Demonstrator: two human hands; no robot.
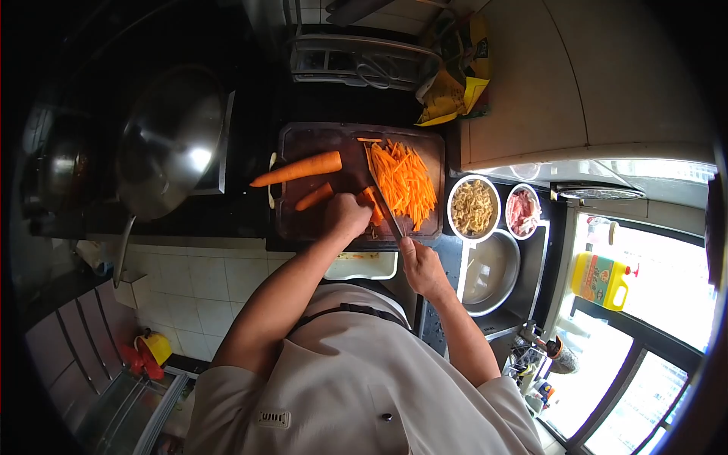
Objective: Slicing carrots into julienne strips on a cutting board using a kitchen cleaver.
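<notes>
My right hand point(422, 266) is closed around the handle of a kitchen knife point(387, 203), its blade slanting away across the cutting board point(293, 224). My left hand point(350, 216) presses on carrot slices point(372, 206) just left of the blade, its fingertips partly hidden. To the right of the knife lies a heap of shredded carrot point(402, 182). A large peeled carrot point(301, 169) rests on the left side with its tip past the board's edge. Below it sits a shorter carrot piece point(314, 197), close to my left hand.
Right of the board stand a bowl of brownish chopped food point(473, 207), a bowl of sliced raw meat point(522, 211) and a metal basin of cloudy water point(490, 273) in the sink point(537, 273). A wok point(170, 148) is at left. A white tray point(387, 268) sits below the board's near edge.
</notes>
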